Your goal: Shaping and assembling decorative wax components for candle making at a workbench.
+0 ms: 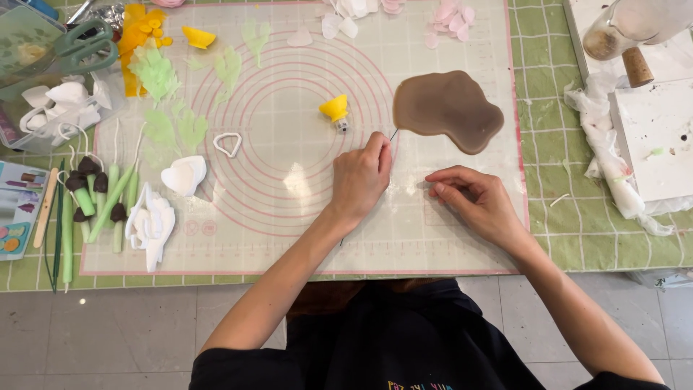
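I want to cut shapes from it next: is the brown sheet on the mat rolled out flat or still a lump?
Flat. The brown sheet lies spread thin on the mat, with an even surface and wavy outline.

bright, even daylight | soft faint shadows | mild mat (pixel 303 180) glare | sharp

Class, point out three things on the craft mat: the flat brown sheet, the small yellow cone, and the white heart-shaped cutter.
flat brown sheet (pixel 447 108), head view, its middle.
small yellow cone (pixel 334 109), head view, its yellow top.
white heart-shaped cutter (pixel 220 139), head view, its left rim.
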